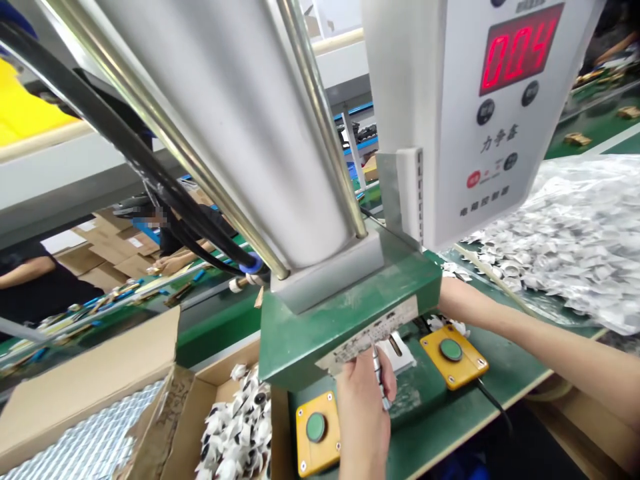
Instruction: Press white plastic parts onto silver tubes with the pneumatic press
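Note:
My left hand (363, 387) is in front of the green press head (350, 300), its fingers closed round a slim silver metal piece (379, 377) with dark bands. Just beyond the fingers, under the press head, lies a pale metal fixture (397, 353) with a slot. From the right, my right forearm (490, 320) reaches behind the press head, near small white curved parts (457, 270). My right hand (447, 293) shows only near the wrist; its fingers are hidden. Two yellow boxes with green buttons, one left (317, 433) and one right (453, 355), flank the fixture.
At left stand a carton of silver strips (90, 433) and a carton of white parts with dark spots (240, 427). A large heap of white parts (590, 247) lies on plastic at right. A control box (500, 127) reads 00.4. Co-workers (35, 280) are across the belt.

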